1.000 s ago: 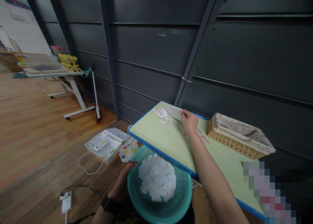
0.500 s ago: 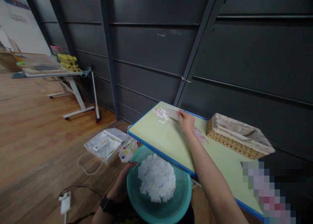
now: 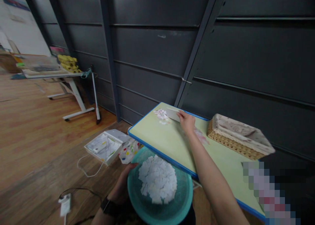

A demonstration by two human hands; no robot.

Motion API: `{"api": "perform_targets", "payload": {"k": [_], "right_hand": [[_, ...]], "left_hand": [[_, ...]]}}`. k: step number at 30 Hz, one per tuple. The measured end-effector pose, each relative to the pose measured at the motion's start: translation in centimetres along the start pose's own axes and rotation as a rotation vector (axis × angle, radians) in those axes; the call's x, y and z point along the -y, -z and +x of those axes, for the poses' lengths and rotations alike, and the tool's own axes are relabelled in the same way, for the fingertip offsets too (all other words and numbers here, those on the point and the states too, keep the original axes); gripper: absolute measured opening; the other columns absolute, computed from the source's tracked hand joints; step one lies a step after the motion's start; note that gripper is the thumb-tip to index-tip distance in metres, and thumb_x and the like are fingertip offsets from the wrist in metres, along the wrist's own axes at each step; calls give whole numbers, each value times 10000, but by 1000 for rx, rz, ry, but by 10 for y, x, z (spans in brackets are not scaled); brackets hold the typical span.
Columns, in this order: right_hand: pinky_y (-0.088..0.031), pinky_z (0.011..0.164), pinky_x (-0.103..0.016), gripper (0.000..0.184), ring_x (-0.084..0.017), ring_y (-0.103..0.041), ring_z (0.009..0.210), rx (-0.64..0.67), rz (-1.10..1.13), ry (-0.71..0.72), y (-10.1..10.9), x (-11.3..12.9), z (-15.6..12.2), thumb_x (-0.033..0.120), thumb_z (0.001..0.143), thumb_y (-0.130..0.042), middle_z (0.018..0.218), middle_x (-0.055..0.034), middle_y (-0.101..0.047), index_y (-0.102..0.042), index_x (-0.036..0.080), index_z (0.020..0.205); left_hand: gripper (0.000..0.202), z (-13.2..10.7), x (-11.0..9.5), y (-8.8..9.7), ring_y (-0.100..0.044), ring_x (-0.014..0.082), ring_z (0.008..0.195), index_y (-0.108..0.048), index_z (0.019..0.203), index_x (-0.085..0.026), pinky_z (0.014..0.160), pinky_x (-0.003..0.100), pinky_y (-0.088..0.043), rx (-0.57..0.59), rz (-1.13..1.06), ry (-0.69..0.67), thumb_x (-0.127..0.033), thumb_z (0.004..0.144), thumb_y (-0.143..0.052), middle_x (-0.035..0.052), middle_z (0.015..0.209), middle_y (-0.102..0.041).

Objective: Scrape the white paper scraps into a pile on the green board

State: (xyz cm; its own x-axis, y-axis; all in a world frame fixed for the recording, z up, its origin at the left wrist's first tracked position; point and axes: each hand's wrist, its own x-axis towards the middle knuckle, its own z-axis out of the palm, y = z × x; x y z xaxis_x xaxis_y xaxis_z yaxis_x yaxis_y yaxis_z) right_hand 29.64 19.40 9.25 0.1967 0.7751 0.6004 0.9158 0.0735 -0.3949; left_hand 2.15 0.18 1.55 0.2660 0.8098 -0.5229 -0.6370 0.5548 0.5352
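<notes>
My left hand (image 3: pixel 124 182) grips the rim of a teal plastic colander (image 3: pixel 184 198), its thumb over the edge and its other fingers hidden beneath. A heap of small white paper pieces (image 3: pixel 157 179) fills the middle of the colander, which sits below the table's front edge. Over the table, my right hand (image 3: pixel 186 120) is closed on a thin white card (image 3: pixel 173 114), held on edge. Just left of the card, a small pile of white scraps (image 3: pixel 160 113) lies near the far left corner of the yellow-green tabletop (image 3: pixel 152 133).
A wicker basket with a cloth liner (image 3: pixel 241 136) stands on the table's right part. On the floor at left are an open white box (image 3: pixel 104 146), a dotted plastic bag (image 3: pixel 129 152) and a power strip (image 3: pixel 65 203). A dark panel wall (image 3: pixel 152 48) rises behind the table.
Almost nothing differs. The view has shifted very slightly; both hands keep their grips, and the card stays beside the pile of scraps.
</notes>
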Motion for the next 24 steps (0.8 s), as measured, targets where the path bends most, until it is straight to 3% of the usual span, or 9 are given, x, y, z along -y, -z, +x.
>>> {"api": "perform_targets", "payload": {"k": [7, 19, 24], "right_hand": [[-464, 797, -342, 346, -268, -666, 908, -11, -59, -23, 9, -4, 4, 361, 863, -507, 1002, -124, -718, -711, 178, 1075], [-483, 798, -329, 302, -258, -678, 907, -27, 33, -44, 17, -2, 8, 374, 818, -556, 962, -64, -733, -733, 229, 1015], [-480, 799, -336, 318, -270, -672, 931, -24, 35, -28, 16, -2, 6, 365, 834, -541, 997, -95, -722, -729, 195, 1025]], "left_hand": [[134, 0, 0, -2, -610, 147, 463, -626, 672, -154, 489, 258, -472, -35, 79, -35, -251, 760, -649, 10, 529, -685], [126, 1, -1, 0, -607, 158, 474, -645, 694, -154, 497, 275, -469, -13, 51, -10, -267, 744, -671, 13, 544, -688], [138, 0, -2, -2, -601, 140, 465, -644, 680, -150, 497, 256, -469, 0, 53, -16, -251, 773, -636, 4, 530, -679]]}}
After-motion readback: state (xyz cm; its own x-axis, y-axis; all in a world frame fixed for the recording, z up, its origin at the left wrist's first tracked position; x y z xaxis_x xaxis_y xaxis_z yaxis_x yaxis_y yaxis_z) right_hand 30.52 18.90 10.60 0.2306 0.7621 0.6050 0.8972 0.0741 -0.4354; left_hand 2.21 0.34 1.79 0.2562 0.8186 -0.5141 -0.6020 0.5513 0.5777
